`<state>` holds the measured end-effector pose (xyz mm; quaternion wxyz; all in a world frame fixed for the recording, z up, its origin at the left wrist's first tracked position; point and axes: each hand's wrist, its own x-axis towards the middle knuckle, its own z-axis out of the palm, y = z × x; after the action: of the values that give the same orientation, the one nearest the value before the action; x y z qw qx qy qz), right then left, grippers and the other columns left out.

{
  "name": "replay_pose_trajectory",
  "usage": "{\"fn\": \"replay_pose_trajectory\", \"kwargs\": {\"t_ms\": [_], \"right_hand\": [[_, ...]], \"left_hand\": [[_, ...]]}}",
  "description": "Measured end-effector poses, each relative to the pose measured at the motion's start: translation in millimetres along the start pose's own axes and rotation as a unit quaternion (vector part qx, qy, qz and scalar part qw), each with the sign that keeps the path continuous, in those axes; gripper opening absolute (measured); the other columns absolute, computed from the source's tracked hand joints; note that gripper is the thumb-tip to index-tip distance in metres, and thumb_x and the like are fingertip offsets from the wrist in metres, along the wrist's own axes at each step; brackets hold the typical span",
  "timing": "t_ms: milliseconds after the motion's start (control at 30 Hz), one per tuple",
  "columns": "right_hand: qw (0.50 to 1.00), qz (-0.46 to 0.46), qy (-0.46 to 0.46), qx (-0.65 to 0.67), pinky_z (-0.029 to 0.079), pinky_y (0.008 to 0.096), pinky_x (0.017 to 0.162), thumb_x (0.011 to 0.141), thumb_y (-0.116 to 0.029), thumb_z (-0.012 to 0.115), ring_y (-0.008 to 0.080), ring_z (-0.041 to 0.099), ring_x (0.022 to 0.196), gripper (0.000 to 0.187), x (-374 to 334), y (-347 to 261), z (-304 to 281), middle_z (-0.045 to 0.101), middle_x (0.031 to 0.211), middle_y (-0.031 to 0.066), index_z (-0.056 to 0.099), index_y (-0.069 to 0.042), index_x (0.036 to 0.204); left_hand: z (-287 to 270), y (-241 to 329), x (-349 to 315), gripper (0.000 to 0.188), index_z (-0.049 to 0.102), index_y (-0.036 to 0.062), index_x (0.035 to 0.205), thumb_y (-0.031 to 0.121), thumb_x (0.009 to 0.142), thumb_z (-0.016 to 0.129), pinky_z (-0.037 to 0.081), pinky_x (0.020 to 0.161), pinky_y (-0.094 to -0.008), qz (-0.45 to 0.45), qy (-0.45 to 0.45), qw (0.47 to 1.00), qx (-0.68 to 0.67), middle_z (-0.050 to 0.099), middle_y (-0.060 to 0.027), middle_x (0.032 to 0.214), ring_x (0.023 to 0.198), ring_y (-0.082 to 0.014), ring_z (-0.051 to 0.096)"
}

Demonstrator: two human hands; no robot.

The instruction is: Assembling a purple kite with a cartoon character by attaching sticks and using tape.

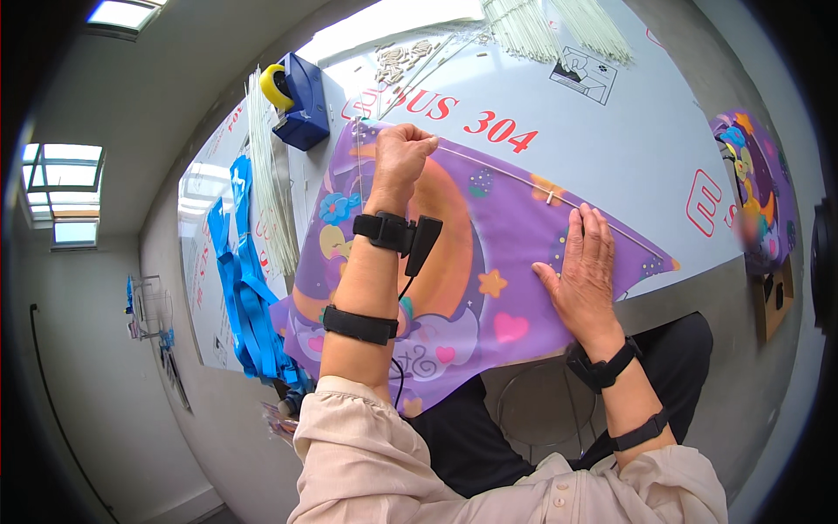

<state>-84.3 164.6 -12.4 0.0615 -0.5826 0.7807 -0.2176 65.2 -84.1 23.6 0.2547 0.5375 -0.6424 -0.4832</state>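
A purple kite sail [515, 236], printed with a moon, stars and hearts, lies spread over the table in front of me. Along its far right edge runs a thin white rod [493, 165], with a short white fitting [550, 198] partway along it. My left hand [403, 162] is closed over the far edge, thumb and fingers pinched at the rod's left end; the exact grip is partly hidden. Flat on the sail near its right corner rests my right hand [583, 275], fingers stretched out beside the rod. A second thin rod [359, 166] shows left of my left wrist.
A blue tape dispenser [303, 103] with yellow tape stands at the far left. Nearby lie blue straps [240, 288] and bundled white rods [269, 175]. Small beige tubes [403, 59] and more rods [524, 31] lie at the back. Another printed sail [759, 188] hangs at right.
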Motion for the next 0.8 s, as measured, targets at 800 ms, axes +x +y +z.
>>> {"fn": "replay_pose_trajectory", "kwargs": {"t_ms": [800], "right_hand": [[0.988, 0.009, 0.152, 0.013, 0.033, 0.0394, 0.108, 0.096, -0.046, 0.042, 0.0191, 0.046, 0.124, 0.045, -13, 13, 21, 0.052, 0.132, 0.0032, 0.045, -0.017, 0.130]], "left_hand": [[247, 83, -100, 0.009, 0.069, 0.0110, 0.076, 0.012, 0.067, 0.072, 0.043, 0.083, -0.0399, 0.309, -0.408, 0.811, 0.282, 0.060, -0.0084, 0.089, 0.096, -0.0287, 0.052]]}}
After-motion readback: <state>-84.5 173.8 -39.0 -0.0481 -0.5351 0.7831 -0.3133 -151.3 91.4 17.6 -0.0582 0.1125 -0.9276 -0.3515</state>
